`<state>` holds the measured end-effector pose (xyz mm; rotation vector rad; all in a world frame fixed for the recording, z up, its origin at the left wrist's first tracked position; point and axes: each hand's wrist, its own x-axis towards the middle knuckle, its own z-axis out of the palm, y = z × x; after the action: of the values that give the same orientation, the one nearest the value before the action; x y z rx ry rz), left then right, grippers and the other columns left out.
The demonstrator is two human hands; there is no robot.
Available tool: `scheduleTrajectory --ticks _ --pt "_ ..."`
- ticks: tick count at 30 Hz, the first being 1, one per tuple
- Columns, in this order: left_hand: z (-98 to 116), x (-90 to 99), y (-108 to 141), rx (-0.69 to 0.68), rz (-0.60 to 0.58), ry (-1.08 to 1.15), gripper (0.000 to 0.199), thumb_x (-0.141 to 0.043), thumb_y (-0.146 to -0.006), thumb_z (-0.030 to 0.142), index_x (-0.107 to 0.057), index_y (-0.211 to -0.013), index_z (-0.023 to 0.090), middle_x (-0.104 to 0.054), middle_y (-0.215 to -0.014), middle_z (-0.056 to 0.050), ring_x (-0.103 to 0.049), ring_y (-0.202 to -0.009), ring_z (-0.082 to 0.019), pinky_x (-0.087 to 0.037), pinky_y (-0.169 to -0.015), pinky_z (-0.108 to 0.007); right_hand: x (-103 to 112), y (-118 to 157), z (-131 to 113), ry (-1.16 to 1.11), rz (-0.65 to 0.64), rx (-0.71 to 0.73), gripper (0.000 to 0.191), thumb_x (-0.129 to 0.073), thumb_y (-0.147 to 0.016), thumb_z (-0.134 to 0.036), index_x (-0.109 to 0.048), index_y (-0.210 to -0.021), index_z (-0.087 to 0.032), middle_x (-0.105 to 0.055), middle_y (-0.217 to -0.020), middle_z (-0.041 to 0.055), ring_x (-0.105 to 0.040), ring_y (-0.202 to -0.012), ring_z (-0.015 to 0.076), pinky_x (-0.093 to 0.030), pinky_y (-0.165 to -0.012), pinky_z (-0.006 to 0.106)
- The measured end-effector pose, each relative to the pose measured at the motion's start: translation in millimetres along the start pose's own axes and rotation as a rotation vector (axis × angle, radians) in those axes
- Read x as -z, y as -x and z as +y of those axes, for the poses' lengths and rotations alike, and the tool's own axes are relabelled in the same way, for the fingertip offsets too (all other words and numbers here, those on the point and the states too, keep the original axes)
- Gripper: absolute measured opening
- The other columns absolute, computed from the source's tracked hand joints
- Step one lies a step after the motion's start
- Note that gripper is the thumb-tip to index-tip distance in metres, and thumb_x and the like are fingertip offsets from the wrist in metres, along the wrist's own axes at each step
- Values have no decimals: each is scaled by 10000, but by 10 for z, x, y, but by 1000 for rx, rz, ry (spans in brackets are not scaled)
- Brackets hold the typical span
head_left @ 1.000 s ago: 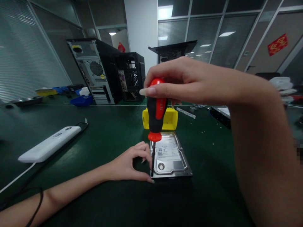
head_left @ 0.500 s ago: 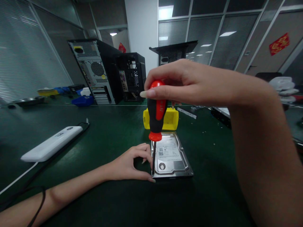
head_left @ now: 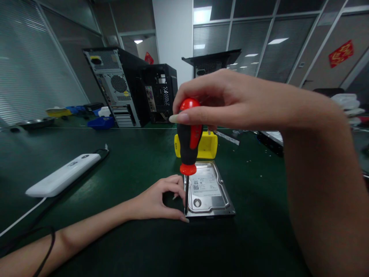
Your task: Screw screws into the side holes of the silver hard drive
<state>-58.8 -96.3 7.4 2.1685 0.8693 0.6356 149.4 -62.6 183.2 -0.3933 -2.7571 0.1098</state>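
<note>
A silver hard drive [head_left: 206, 192] with a white label lies flat on the dark green table. My right hand [head_left: 207, 104] is wrapped round the top of a red and black screwdriver [head_left: 189, 142]. The screwdriver stands nearly upright, and its shaft reaches down to the drive's near left corner. My left hand [head_left: 164, 198] grips the drive's left edge, with the thumb at that near corner and the other fingers curled along the side. Behind the drive sits a yellow bin [head_left: 207, 146], partly hidden by the screwdriver handle.
A white power strip [head_left: 63, 176] with cables lies on the left. Computer cases [head_left: 118, 84] stand at the back, near a blue bin [head_left: 100, 122]. A metal strip [head_left: 227, 138] and a dark device [head_left: 270, 142] lie at the back right, with small bits scattered nearby.
The screwdriver handle and my right hand have shifted slightly to the left, while the tip stays at the same corner. My left hand and the drive have hardly moved.
</note>
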Motion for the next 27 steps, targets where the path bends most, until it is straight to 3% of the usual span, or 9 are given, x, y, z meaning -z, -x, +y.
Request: scheduleTrajectory --ticks 5,10,14,17,23,27 --pt "-1 -2 -8 -4 1 0 195 -775 -681 306 -672 -797 188 -544 -846 -9 -508 -838 -177 -418 -741 -281 -10 -9 27 -78 -28 27 279 -438 -903 -339 -572 -1001 -115 -547 -883 2 -463 -714 39 -362 -585 154" --pt "9 6 -9 -5 2 0 193 -778 -679 286 -665 -802 190 -547 -865 -8 -505 -853 -176 -417 -775 -286 -52 -64 19 -146 -54 1 310 -464 -876 -394 -575 -897 -105 -535 -798 3 -472 -666 45 -340 -533 162" --pt "17 0 -15 -23 8 -4 201 -789 -665 257 -661 -800 182 -536 -832 -5 -494 -807 -166 -408 -721 -271 -100 -83 15 -161 27 72 263 -442 -893 -301 -553 -989 -82 -545 -939 29 -495 -795 63 -383 -658 166" --pt "23 -3 -20 -39 11 1 204 -793 -659 227 -659 -807 182 -534 -833 -2 -492 -812 -164 -406 -721 -265 -94 -65 7 -207 -2 62 257 -407 -898 -215 -494 -1115 -108 -514 -1128 32 -490 -937 76 -408 -755 165" --pt "10 1 -18 -33 -6 -9 189 -781 -673 232 -650 -803 188 -560 -880 -8 -483 -870 -181 -413 -773 -284 -88 -73 -15 -295 -27 27 249 -446 -882 -359 -555 -1007 -174 -565 -1015 -1 -518 -885 86 -443 -709 163" --pt "13 1 -15 -3 -10 -1 197 -781 -671 234 -647 -806 184 -556 -891 -13 -477 -894 -186 -422 -782 -280 -116 -76 -30 -398 -20 82 272 -420 -904 -297 -491 -1104 -126 -533 -1126 26 -509 -932 69 -461 -794 155"
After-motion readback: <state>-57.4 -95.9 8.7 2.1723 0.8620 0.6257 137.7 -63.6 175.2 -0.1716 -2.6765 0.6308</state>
